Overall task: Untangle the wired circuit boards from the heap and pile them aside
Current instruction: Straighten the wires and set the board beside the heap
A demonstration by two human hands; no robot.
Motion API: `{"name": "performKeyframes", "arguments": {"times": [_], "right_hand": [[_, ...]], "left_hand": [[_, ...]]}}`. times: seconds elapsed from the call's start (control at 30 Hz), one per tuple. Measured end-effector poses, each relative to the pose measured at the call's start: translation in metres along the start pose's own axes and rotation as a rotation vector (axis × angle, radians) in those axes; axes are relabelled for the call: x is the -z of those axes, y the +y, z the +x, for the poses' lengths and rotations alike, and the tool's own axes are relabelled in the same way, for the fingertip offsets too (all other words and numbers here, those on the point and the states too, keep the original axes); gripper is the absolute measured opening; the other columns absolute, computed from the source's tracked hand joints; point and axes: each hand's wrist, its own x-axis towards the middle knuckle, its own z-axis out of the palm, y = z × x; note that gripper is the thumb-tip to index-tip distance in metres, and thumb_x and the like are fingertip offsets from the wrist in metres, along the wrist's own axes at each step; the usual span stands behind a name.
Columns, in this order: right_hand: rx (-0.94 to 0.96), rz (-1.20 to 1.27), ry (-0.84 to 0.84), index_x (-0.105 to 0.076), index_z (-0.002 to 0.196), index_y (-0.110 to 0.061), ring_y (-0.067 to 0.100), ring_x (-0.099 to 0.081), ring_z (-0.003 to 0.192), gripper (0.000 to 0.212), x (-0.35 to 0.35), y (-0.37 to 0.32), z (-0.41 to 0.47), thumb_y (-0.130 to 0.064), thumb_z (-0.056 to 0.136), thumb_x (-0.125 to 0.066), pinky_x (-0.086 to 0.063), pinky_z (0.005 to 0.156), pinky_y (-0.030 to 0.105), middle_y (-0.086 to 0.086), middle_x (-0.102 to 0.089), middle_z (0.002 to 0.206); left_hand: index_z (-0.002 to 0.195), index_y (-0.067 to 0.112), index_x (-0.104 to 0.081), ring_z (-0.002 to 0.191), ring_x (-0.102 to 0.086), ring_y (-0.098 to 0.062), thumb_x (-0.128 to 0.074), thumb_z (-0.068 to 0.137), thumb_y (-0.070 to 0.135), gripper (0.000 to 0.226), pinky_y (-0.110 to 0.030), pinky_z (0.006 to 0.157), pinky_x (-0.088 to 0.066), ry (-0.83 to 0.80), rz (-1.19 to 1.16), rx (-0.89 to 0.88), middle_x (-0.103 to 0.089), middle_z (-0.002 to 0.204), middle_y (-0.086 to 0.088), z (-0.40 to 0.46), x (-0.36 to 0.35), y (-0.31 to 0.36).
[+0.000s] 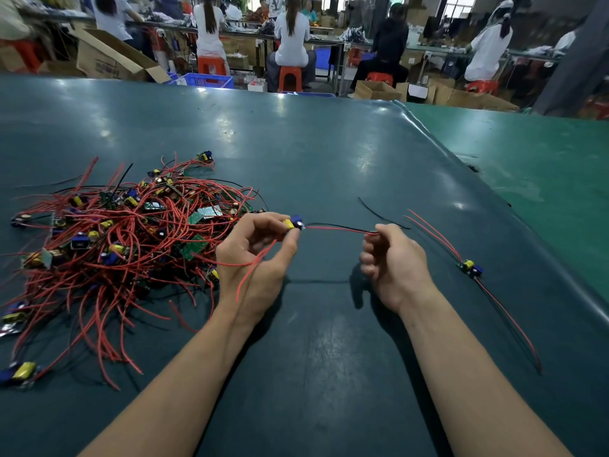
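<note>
A tangled heap (125, 232) of small circuit boards with red and black wires lies on the left of the dark green table (329, 143). My left hand (260, 255) pinches one small board (293, 223) with yellow and blue parts, just right of the heap. Two red wires hang from that board across my left palm. Its red and black wire pair (336, 228) stretches right to my right hand (392, 262), which pinches the pair between thumb and curled fingers. One separated board (470, 267) lies alone on the right with its wires stretched out.
The table's raised right edge (494, 199) runs diagonally beside a lighter green surface (543, 159). Loose boards (19, 372) lie at the heap's near left. Beyond the far edge, several people sit on orange stools among cardboard boxes (108, 57) and blue crates (207, 80).
</note>
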Motion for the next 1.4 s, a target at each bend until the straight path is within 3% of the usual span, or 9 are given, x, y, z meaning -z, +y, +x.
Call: {"name": "performKeyframes", "arguments": {"times": [0.1,0.23,0.33,0.43,0.5,0.7,0.87,1.1,1.4], "right_hand": [[0.159,-0.347,0.002,-0.061,0.07,-0.003,0.012,-0.047,0.036,0.032,-0.003,0.01,-0.004,-0.017,0.097,-0.053,-0.037,0.034,0.021,0.004,-0.056,0.06],[0.315,-0.608,0.026,-0.056,0.122,-0.018,0.011,-0.063,0.056,0.034,0.001,0.016,-0.006,-0.023,0.09,-0.068,-0.053,0.048,0.031,-0.001,-0.062,0.094],[0.476,-0.826,0.034,-0.072,0.1,-0.023,0.006,-0.067,0.075,0.015,0.006,0.012,-0.003,-0.02,0.086,-0.072,-0.056,0.074,0.027,-0.01,-0.072,0.086],[0.364,-0.614,-0.095,-0.075,0.079,-0.02,0.005,-0.063,0.058,0.011,0.004,0.009,-0.006,-0.013,0.086,-0.072,-0.048,0.057,0.017,-0.005,-0.072,0.068],[0.215,-0.408,-0.189,-0.077,0.081,-0.014,0.008,-0.051,0.047,0.01,0.0,0.004,-0.01,-0.019,0.088,-0.072,-0.039,0.045,0.016,0.001,-0.067,0.065],[0.046,-0.309,-0.569,-0.079,0.082,-0.015,0.006,-0.031,0.04,0.025,-0.008,0.008,-0.026,-0.036,0.079,-0.067,-0.021,0.037,0.014,-0.004,-0.043,0.054],[0.018,-0.3,-0.516,-0.076,0.097,-0.011,0.005,-0.023,0.04,0.021,-0.008,0.009,-0.023,-0.026,0.087,-0.065,-0.019,0.036,0.015,-0.008,-0.055,0.052],[0.037,-0.26,-0.449,-0.079,0.088,-0.014,0.01,-0.02,0.043,0.017,-0.008,0.012,-0.019,-0.028,0.085,-0.07,-0.026,0.051,0.02,-0.007,-0.025,0.045],[0.39,-0.445,-0.293,-0.072,0.089,-0.015,-0.001,-0.048,0.04,0.014,-0.01,0.02,-0.011,-0.005,0.092,-0.062,-0.035,0.044,0.008,-0.019,-0.052,0.045]], "left_hand": [[0.09,0.009,-0.064,0.079,-0.067,-0.006,-0.075,0.082,0.002,0.015,-0.019,0.078,-0.052,0.128,-0.012,0.032,-0.069,0.086,0.004,0.006,0.003,-0.002],[0.095,0.014,-0.067,0.075,-0.062,0.002,-0.071,0.088,0.02,0.01,-0.014,0.073,-0.048,0.136,0.062,-0.039,-0.067,0.085,0.006,0.007,0.006,-0.006],[0.089,0.008,-0.066,0.064,-0.055,0.005,-0.062,0.094,0.024,0.018,-0.01,0.064,-0.043,0.08,0.074,-0.022,-0.06,0.073,0.008,0.007,0.004,-0.009],[0.086,0.005,-0.067,0.069,-0.066,-0.013,-0.058,0.09,0.029,0.026,-0.024,0.07,-0.055,0.019,-0.317,0.253,-0.07,0.075,-0.003,0.011,0.001,-0.004],[0.079,0.009,-0.071,0.056,-0.062,-0.015,-0.06,0.084,0.03,0.024,-0.024,0.057,-0.054,-0.07,-0.519,0.469,-0.067,0.066,-0.006,0.012,0.001,0.0],[0.085,0.008,-0.075,0.048,-0.035,-0.012,-0.062,0.081,0.035,0.03,-0.015,0.04,-0.028,-0.496,-0.353,0.581,-0.044,0.061,-0.008,0.001,-0.001,0.0],[0.103,-0.019,-0.056,0.07,-0.012,-0.034,-0.06,0.086,0.034,0.057,-0.04,0.063,-0.009,-0.572,-0.284,0.59,-0.037,0.089,-0.017,0.0,0.0,0.0],[0.075,0.006,-0.073,0.046,-0.016,-0.016,-0.062,0.092,0.029,0.031,-0.029,0.047,-0.012,-0.678,-0.308,0.554,-0.021,0.053,-0.007,-0.001,0.002,0.002],[0.067,0.007,-0.073,0.036,-0.018,-0.011,-0.058,0.086,0.028,0.031,-0.018,0.041,-0.014,-0.622,-0.225,0.498,-0.025,0.043,-0.002,-0.003,0.002,0.001]]}}
